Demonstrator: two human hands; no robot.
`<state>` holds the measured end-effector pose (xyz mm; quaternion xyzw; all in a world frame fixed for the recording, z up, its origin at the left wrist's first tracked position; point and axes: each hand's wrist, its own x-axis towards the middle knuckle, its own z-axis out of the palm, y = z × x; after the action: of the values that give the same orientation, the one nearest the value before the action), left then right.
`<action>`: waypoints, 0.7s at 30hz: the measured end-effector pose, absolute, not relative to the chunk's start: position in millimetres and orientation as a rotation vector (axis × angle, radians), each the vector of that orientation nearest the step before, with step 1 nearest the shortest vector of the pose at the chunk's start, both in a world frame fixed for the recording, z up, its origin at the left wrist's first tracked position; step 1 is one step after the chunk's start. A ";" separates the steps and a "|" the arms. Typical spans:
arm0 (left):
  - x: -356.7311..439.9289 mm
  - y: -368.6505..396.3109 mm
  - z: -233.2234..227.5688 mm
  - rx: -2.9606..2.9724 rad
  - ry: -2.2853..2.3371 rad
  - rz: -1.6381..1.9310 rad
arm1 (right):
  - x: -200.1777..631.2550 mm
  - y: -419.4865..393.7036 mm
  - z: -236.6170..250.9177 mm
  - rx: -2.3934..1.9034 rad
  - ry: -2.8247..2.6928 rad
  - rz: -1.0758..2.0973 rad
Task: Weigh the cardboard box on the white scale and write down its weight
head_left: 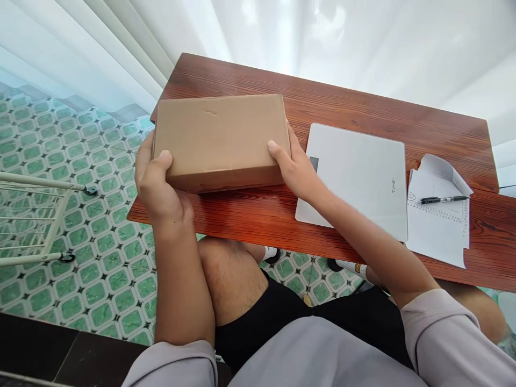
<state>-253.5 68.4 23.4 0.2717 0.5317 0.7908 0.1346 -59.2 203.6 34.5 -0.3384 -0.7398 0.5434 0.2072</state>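
A closed brown cardboard box (223,134) is gripped between my two hands over the left part of the wooden table (242,215). My left hand (155,174) wraps the box's left end, its thumb lying on the near left corner of the top. At the right end, my right hand (296,164) holds on with its thumb on the top face and its other fingers mostly hidden behind the side. Whether the box rests on the table or is slightly lifted, I cannot tell. Just right of my right hand lies a flat silver laptop (358,177), its lid down.
Papers with handwriting (437,231) lie right of the laptop, a black pen (443,199) on top. White curtains (282,32) hang behind the table. A pale metal rack with wheels (40,215) is on the green tiled floor (105,258) at left. My legs are under the table's near edge.
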 end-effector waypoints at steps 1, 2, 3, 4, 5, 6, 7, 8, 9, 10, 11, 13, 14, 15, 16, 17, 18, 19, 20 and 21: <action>-252.5 68.4 24.2 0.775 1.542 2.297 | -59.4 203.4 35.2 -0.946 -2.065 1.516; -251.3 68.3 25.3 0.761 1.547 2.301 | -59.4 203.0 36.2 -0.948 -2.070 1.517; -250.1 68.3 26.7 0.750 1.553 2.307 | -59.2 202.5 37.6 -0.942 -2.074 1.516; -248.8 68.2 28.4 0.747 1.559 2.313 | -58.7 202.0 39.3 -0.927 -2.079 1.514; -247.6 68.2 30.3 0.749 1.564 2.320 | -57.9 201.5 41.2 -0.906 -2.080 1.508; -246.4 68.4 32.5 0.754 1.568 2.329 | -56.7 201.2 43.5 -0.883 -2.081 1.500; -245.3 68.6 34.9 0.758 1.573 2.335 | -55.2 201.2 45.9 -0.864 -2.082 1.493; -244.1 69.2 37.5 0.762 1.577 2.344 | -53.3 201.5 48.5 -0.849 -2.083 1.486; -242.7 70.0 40.4 0.769 1.583 2.351 | -51.1 202.2 51.1 -0.837 -2.085 1.481; -241.1 71.0 43.4 0.783 1.594 2.355 | -48.5 203.2 53.9 -0.828 -2.086 1.477; -239.2 72.3 46.7 0.806 1.605 2.357 | -45.5 204.5 56.7 -0.818 -2.088 1.472; -234.0 75.7 53.5 0.872 1.618 2.348 | -38.7 207.2 62.6 -0.796 -2.083 1.457; -230.8 77.6 56.9 0.902 1.618 2.342 | -34.8 208.5 65.7 -0.787 -2.078 1.448; -227.5 79.6 60.0 0.925 1.613 2.335 | -30.6 209.6 69.1 -0.781 -2.071 1.438; -224.0 81.8 63.0 0.944 1.607 2.333 | -26.2 210.7 72.5 -0.778 -2.064 1.427; -220.6 84.0 65.6 0.960 1.602 2.327 | -21.5 211.6 76.1 -0.776 -2.058 1.416; -217.2 86.4 68.0 0.976 1.599 2.316 | -16.5 212.5 79.6 -0.776 -2.055 1.405; -213.9 88.9 70.3 0.990 1.595 2.304 | -11.2 213.4 82.9 -0.776 -2.054 1.392; -210.4 91.5 72.6 1.005 1.588 2.290 | -5.5 214.5 86.1 -0.779 -2.053 1.379; -206.5 94.3 74.9 1.020 1.578 2.276 | 0.4 215.6 89.0 -0.784 -2.051 1.364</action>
<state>-206.5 94.3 74.9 0.3441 0.5323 0.7676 0.0947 0.4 215.6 89.0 -0.2915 -0.7628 0.5075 0.2749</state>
